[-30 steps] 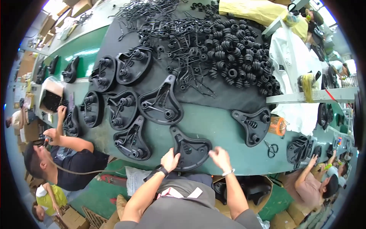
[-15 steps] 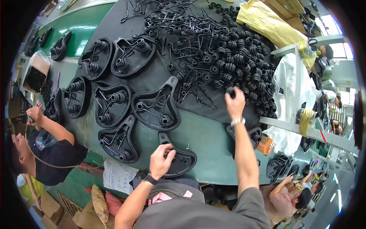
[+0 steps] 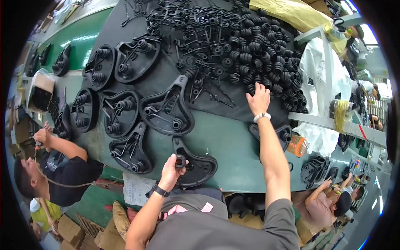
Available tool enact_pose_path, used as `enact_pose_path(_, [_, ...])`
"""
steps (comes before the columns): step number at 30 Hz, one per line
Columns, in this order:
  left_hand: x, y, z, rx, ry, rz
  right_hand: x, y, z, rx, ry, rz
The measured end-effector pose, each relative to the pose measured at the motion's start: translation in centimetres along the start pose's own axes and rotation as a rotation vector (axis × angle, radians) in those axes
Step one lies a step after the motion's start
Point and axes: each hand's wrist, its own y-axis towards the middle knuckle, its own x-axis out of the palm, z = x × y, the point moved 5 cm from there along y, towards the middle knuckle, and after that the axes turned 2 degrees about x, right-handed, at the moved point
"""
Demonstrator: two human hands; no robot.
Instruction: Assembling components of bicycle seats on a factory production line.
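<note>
My left hand (image 3: pixel 170 173) is closed around a black coil spring (image 3: pixel 180 161), seen nearly end-on as a ring. It is over a black bicycle saddle base (image 3: pixel 199 167), shown underside up at the table's near edge. My right hand (image 3: pixel 259 102) reaches to the near edge of a large pile of black coil springs (image 3: pixel 266 54). Its fingers are stretched out with the thumb apart, and their tips touch the pile; nothing shows in them. Left of the pile lies a tangle of black wire frames (image 3: pixel 200 25).
Several saddle bases fitted with springs and frames, one here (image 3: pixel 166 109), cover the left side of the green table (image 3: pixel 233 146). An orange container (image 3: pixel 297 145) stands beside another base (image 3: pixel 283 135) at right, near a metal rack (image 3: pixel 333 121). A co-worker (image 3: pixel 62 166) holds a tool at left.
My left hand has turned, and the spring in it now shows. My right hand has moved slightly up and right along the pile, its fingers straightening. The whole view has shifted a little.
</note>
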Motion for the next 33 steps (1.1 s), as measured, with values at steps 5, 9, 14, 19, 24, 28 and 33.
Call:
enact_pose_path(5, [-2.8, -2.4, -0.6, -0.082, -0.349, -0.021, 1.6, -0.1, 1.8, 0.031, -0.005, -0.061])
enact_pose_path(9, [-3.1, -2.9, -1.2, -0.085, -0.437, -0.052, -1.9, -7.7, 0.2, 0.160, 0.723, -0.030])
enact_pose_path(14, [-6.1, -4.0, -2.6, 0.207, 0.366, 0.103, -9.9, -23.8, -8.9, -0.002, 0.972, -0.637])
enact_pose_path(19, [-2.8, -7.6, -2.0, 0.911, 1.380, -0.079, -10.9, -30.6, -12.1, -0.156, 0.724, -0.586])
enact_pose_path(24, [-2.8, -8.0, -4.2, 0.732, 1.306, 0.020, -9.7, -30.8, -13.6, -0.181, 0.581, -0.588])
enact_pose_path(28, [-3.8, -9.3, -3.7, 0.821, 1.400, 0.086, -8.4, -31.7, -14.7, -0.235, 0.533, -0.687])
enact_pose_path(33, [-4.9, -10.2, -3.5, 0.766, 1.469, -0.026, -8.0, -32.5, -14.1, -0.196, 0.461, -0.593])
